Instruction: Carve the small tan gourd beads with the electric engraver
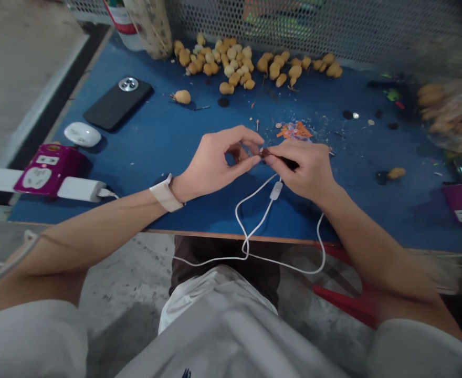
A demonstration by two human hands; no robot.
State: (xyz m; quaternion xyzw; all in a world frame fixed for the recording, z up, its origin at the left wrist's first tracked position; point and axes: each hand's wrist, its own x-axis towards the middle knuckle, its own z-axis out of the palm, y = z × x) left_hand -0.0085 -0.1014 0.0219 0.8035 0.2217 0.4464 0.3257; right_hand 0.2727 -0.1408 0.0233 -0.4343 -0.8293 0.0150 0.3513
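Observation:
My left hand [226, 157] has its thumb and fingers curled in a pinch, the tips meeting at a tiny dark reddish-brown piece [263, 153]. On the other side of that piece, my right hand [305, 164] pinches too, its fingertips almost touching the left ones. The piece is too small to name, and the right fingers partly hide it. Just beyond my right hand lies a heap of orange and purple scraps [296, 130] with crumbs around it. A white cable [237, 210] with an inline switch [277, 190] runs below my hands.
Tan gourd-shaped pods [231, 58] line the back of the blue table [168, 142] by a perforated metal panel [333, 31]. At left are a black phone [116, 105], a white case [82, 135] and a purple power socket [44, 170]. A clear bag [459, 115] lies at right.

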